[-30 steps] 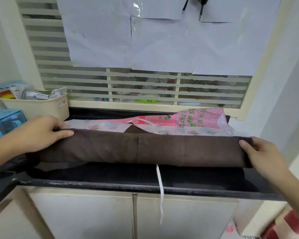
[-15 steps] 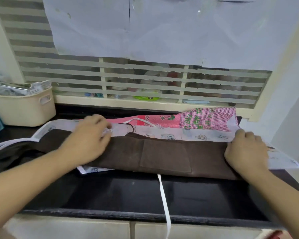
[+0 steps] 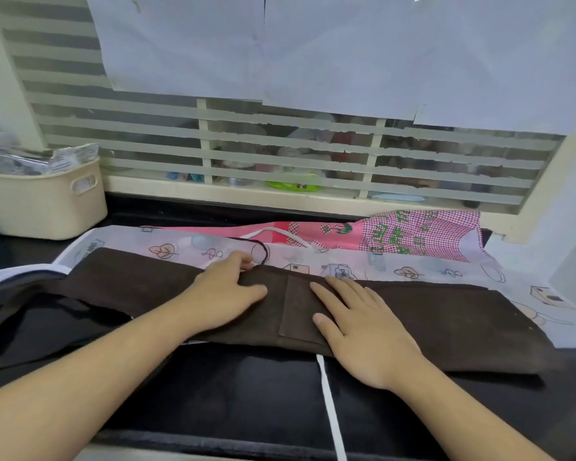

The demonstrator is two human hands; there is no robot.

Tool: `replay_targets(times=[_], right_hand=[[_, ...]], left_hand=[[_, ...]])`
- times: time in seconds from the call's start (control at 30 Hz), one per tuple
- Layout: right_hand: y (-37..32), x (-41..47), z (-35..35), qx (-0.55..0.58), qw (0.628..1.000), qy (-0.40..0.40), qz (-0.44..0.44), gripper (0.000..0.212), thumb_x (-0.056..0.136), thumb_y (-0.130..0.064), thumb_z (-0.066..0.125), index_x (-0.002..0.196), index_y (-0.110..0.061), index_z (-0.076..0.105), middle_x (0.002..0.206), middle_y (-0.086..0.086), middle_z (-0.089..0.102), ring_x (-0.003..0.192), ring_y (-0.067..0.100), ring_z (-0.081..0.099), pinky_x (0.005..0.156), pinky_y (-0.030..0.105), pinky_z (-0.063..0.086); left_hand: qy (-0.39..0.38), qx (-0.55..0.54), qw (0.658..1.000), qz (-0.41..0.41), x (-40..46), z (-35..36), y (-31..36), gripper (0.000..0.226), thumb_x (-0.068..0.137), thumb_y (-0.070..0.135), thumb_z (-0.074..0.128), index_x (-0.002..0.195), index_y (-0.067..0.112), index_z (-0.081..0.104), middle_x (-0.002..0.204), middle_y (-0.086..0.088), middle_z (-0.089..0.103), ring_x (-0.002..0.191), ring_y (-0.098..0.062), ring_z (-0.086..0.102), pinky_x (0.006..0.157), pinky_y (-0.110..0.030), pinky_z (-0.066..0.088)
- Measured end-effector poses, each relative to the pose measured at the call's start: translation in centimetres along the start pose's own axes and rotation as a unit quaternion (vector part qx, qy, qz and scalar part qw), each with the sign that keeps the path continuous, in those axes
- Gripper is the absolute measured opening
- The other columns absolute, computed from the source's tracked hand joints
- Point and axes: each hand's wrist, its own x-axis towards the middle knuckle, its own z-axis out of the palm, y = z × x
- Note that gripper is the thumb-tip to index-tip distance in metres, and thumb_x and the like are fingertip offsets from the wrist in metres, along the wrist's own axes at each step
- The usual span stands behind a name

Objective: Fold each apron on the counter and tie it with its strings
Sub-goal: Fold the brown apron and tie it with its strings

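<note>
Soft brown apron (image 3: 429,314) pressed flat on the counter (image 3: 246,394).
Left hand (image 3: 226,301) and right hand (image 3: 359,331) lie spread, holding nothing (limp cloth; take its ends).

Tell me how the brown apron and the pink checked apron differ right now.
The brown apron is plain and dark; the pink checked apron is bright, with green printed figures. The brown apron is folded into a long band at the front of the counter; the pink one lies behind it, near the window. Both hands, left hand and right hand, press flat on the brown apron; neither touches the pink one. Both aprons lie on the counter.
</note>
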Motion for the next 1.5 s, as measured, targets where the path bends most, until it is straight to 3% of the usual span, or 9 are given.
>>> replay_targets(times=[0.2, 0.4, 0.53, 0.63, 0.83, 0.9, 1.03, 1.3, 1.5], right_hand=[[-0.1, -0.2, -0.1, 0.008, 1.000, 0.013, 0.007, 0.059, 0.108, -0.058, 0.016, 0.165, -0.043, 0.007, 0.173, -0.017, 0.002, 0.159, 0.008, -0.007, 0.130, 0.035, -0.004], [-0.2, -0.2, 0.0, 0.011, 1.000, 0.018, 0.003, 0.059, 0.108, -0.058, 0.017, 0.165, -0.042, 0.010, 0.174, -0.014, 0.005, 0.160, 0.011, -0.003, 0.131, 0.037, -0.001], [-0.4, -0.4, -0.1, 0.013, 1.000, 0.023, 0.003, 0.059, 0.108, -0.057, 0.017, 0.165, -0.041, 0.011, 0.174, -0.012, 0.007, 0.160, 0.012, -0.002, 0.131, 0.038, 0.000], [-0.3, -0.5, -0.2, 0.015, 1.000, 0.022, 0.002, 0.059, 0.108, -0.057, 0.017, 0.165, -0.040, 0.012, 0.174, -0.012, 0.008, 0.160, 0.013, -0.001, 0.131, 0.038, 0.000], [-0.3, -0.4, -0.1, 0.014, 0.999, 0.030, 0.001, 0.059, 0.108, -0.056, 0.017, 0.165, -0.039, 0.014, 0.173, -0.011, 0.009, 0.160, 0.014, 0.000, 0.130, 0.038, 0.001], [-0.3, -0.4, -0.1, 0.014, 0.999, 0.030, 0.001, 0.059, 0.108, -0.056, 0.017, 0.165, -0.039, 0.014, 0.173, -0.011, 0.009, 0.160, 0.013, 0.000, 0.130, 0.038, 0.001], [-0.3, -0.4, 0.0, 0.015, 0.999, 0.040, 0.000, 0.059, 0.108, -0.056, 0.018, 0.165, -0.039, 0.015, 0.173, -0.012, 0.010, 0.160, 0.013, 0.002, 0.130, 0.038, 0.002], [-0.2, -0.3, 0.3, 0.018, 0.999, 0.047, -0.002, 0.059, 0.108, -0.056, 0.019, 0.164, -0.039, 0.017, 0.172, -0.011, 0.013, 0.159, 0.015, 0.005, 0.130, 0.039, 0.004], [-0.1, -0.2, 0.4, 0.014, 0.999, 0.051, -0.004, 0.059, 0.108, -0.056, 0.019, 0.164, -0.039, 0.016, 0.172, -0.010, 0.014, 0.159, 0.016, 0.007, 0.130, 0.040, 0.005]], left_hand=[[0.007, -0.077, 0.995, -0.067, 3.0, -0.6, 2.4, 0.024, 0.093, 0.030, 0.075, 0.108, 0.013, 0.073, 0.105, -0.001, 0.074, 0.102, -0.026, 0.070, 0.090, -0.034, 0.051], [-0.074, 0.076, 0.992, -0.069, 2.6, -3.3, 4.6, 0.037, 0.092, 0.045, 0.070, 0.067, 0.019, 0.064, 0.075, 0.000, 0.071, 0.076, -0.020, 0.067, 0.068, -0.031, 0.046], [-0.117, 0.020, 0.991, -0.057, 2.0, -4.1, 5.2, 0.024, 0.090, 0.040, 0.074, 0.099, 0.018, 0.081, 0.107, 0.004, 0.079, 0.097, -0.023, 0.073, 0.095, -0.041, 0.057], [-0.054, 0.047, 0.997, -0.030, 2.0, -3.7, 5.3, 0.028, 0.089, 0.027, 0.078, 0.116, 0.029, 0.079, 0.127, 0.007, 0.068, 0.107, -0.017, 0.065, 0.089, -0.031, 0.049], [0.065, -0.064, 0.996, -0.005, 2.2, -2.5, 4.8, 0.020, 0.092, 0.015, 0.073, 0.101, 0.031, 0.081, 0.100, 0.009, 0.074, 0.094, -0.006, 0.067, 0.069, -0.019, 0.046], [0.055, -0.078, 0.995, -0.031, 2.5, -2.4, 4.7, 0.014, 0.095, 0.030, 0.072, 0.090, 0.022, 0.082, 0.090, 0.007, 0.076, 0.087, -0.011, 0.069, 0.070, -0.024, 0.049], [0.018, 0.004, 0.996, -0.092, 3.6, -1.5, 4.5, 0.041, 0.095, 0.058, 0.063, 0.089, 0.019, 0.072, 0.089, -0.002, 0.068, 0.088, -0.021, 0.066, 0.069, -0.030, 0.047], [0.043, -0.078, 0.993, -0.082, 4.8, -0.9, 5.4, 0.007, 0.088, 0.017, 0.077, 0.090, 0.011, 0.076, 0.090, -0.012, 0.075, 0.087, -0.027, 0.071, 0.071, -0.032, 0.055], [0.121, -0.157, 0.980, -0.025, 5.1, -0.5, 5.0, 0.007, 0.091, 0.022, 0.078, 0.094, 0.022, 0.072, 0.096, -0.004, 0.071, 0.091, -0.019, 0.067, 0.068, -0.030, 0.048]])
